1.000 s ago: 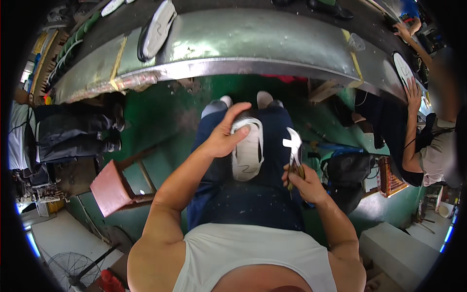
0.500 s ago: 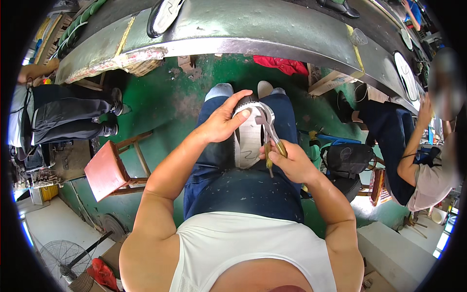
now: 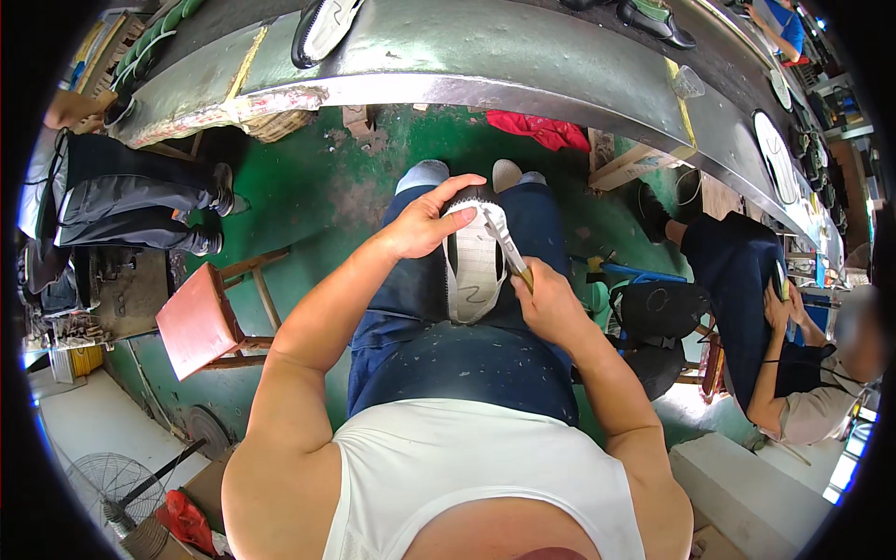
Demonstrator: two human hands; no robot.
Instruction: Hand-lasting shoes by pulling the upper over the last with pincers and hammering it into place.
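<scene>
A shoe (image 3: 472, 271) lies sole side up across my thighs, with a pale underside, a black far end and a white, ruffled edge. My left hand (image 3: 425, 227) grips it at the far end, thumb pressed on the underside and fingers round the dark outer side. In my right hand (image 3: 553, 303) is a pair of metal pincers (image 3: 511, 250) with yellowish handles, squeezed together in my fist. The jaws meet the right edge of the shoe near its far end. Whether they pinch the material there is too small to tell.
Ahead runs a long metal-edged bench (image 3: 411, 89) carrying shoes, one pale-soled shoe (image 3: 327, 33) among them. A red stool (image 3: 198, 320) stands left and a black bag (image 3: 661, 308) right. People sit on both sides. A red cloth (image 3: 539, 129) lies under the bench; a fan (image 3: 117, 490) stands lower left.
The pincers' handles have come together, and the tool has turned, its jaws now at the shoe's edge. My left hand keeps its grip. The person at right has leaned lower.
</scene>
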